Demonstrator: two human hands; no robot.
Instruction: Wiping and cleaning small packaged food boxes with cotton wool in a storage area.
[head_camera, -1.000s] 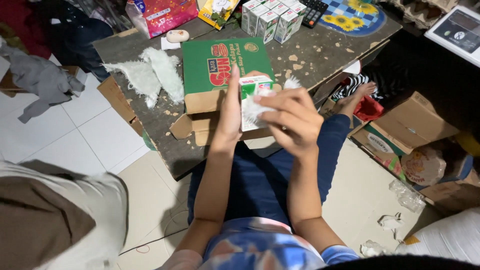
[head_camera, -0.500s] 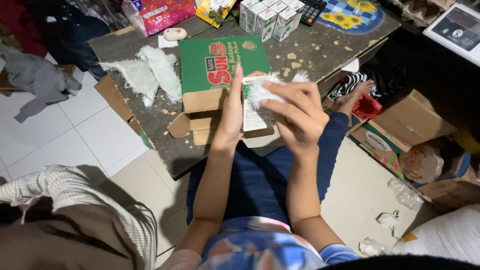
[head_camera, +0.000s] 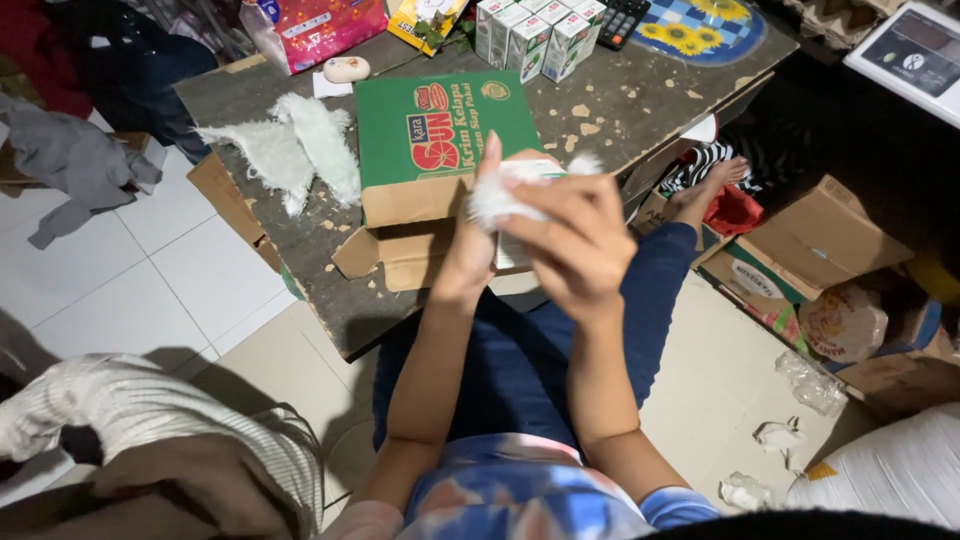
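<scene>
Shredded white fibre scraps (head_camera: 290, 150) lie on rough dark tabletop (head_camera: 640, 100), far left of fingers. Left hand (head_camera: 475, 235) and right hand (head_camera: 570, 235) pinch fluffy white tuft (head_camera: 497, 197) over green-topped cardboard box (head_camera: 440, 135), fingers closed around it.

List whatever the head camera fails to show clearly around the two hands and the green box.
- White fluffy material: mostly covered by the right hand and left hand; its full shape is hidden.
- Green-topped cardboard box: its near side sits behind both hands.
- Row of small green-and-white cartons: cut off by the top edge.
- Striped-sleeved person: cut off at the bottom left.
</scene>
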